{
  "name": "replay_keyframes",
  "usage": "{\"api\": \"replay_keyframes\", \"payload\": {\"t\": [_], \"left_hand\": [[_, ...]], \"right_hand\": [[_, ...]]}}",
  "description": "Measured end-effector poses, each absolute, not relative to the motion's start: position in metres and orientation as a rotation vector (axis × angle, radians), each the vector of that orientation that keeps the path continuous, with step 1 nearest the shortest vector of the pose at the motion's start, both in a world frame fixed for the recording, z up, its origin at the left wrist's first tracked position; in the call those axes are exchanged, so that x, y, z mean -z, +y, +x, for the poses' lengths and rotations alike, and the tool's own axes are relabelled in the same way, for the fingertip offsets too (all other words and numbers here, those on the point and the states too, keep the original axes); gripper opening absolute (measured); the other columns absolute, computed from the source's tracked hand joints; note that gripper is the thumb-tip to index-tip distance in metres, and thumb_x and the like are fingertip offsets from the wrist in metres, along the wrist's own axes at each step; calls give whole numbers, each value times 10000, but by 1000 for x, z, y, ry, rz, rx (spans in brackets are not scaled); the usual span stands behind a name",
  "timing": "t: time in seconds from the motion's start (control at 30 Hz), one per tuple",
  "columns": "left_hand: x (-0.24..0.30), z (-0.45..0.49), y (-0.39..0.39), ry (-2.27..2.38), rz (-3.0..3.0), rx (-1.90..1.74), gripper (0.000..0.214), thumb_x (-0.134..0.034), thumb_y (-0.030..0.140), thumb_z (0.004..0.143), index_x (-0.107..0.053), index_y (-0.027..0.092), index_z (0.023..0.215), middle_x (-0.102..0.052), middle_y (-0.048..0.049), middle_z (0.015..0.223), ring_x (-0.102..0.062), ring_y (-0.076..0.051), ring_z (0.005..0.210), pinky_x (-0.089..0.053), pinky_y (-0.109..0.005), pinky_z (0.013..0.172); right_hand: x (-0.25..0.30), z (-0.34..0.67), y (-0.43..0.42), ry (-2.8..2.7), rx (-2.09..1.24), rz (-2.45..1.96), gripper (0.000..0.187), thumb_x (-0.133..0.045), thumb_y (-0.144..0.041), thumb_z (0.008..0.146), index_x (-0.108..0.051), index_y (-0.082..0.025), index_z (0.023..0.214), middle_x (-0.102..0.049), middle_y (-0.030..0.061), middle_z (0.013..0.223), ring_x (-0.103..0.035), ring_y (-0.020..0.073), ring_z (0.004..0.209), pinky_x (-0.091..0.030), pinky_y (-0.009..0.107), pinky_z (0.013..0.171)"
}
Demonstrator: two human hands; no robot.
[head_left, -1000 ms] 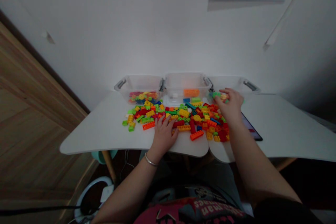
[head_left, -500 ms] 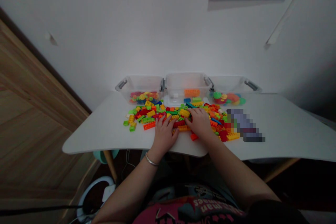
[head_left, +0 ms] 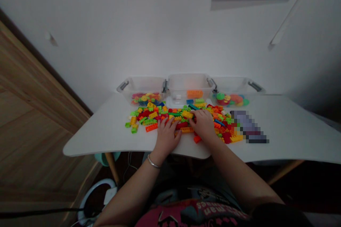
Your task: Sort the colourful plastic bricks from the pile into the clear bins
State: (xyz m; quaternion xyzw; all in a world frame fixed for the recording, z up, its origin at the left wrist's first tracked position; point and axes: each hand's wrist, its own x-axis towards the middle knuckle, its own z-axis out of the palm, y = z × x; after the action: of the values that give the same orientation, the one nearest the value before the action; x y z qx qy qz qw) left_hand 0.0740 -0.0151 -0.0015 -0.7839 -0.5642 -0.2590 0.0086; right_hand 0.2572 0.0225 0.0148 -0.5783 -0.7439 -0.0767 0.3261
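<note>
Scores of plastic building bricks (head_left: pixel 170 117) lie spread in one shallow layer across the bench (head_left: pixel 106 131), which puts the pieces within reach of both hands. The left hand (head_left: pixel 167 136), a bangle (head_left: pixel 153 162) at its wrist, rests spread and palm-down at the pile's near edge; the right hand (head_left: pixel 204 124) arches over the bricks, though whether it pinches one cannot be told. Three clear plastic bins (head_left: pixel 188 85) stand side by side behind the pile, against the wall (head_left: pixel 133 35), close enough for sorted pieces to drop in.
</note>
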Motion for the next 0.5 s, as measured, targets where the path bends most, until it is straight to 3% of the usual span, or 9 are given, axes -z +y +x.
{"api": "replay_keyframes", "payload": {"t": [0.33,0.5], "left_hand": [[0,69,-14,-1782,-2499,1050,449,-577,293,872,-553,183,1307,-596,-86,1350,-448,-296,1296,-219,-566,1172],[-3,66,-18,-1726,-2562,1122,454,-578,279,872,-540,236,1323,-637,-71,1283,-489,-260,1260,-186,-571,1177]], "right_hand": [[-19,255,-11,-1968,70,-1335,271,-595,-246,815,-664,-191,1072,-704,91,1007,-599,279,992,-443,447,956],[-7,252,-16,-2023,63,-1290,262,-597,-230,813,-664,-225,1066,-706,80,1006,-604,275,991,-460,451,940]]}}
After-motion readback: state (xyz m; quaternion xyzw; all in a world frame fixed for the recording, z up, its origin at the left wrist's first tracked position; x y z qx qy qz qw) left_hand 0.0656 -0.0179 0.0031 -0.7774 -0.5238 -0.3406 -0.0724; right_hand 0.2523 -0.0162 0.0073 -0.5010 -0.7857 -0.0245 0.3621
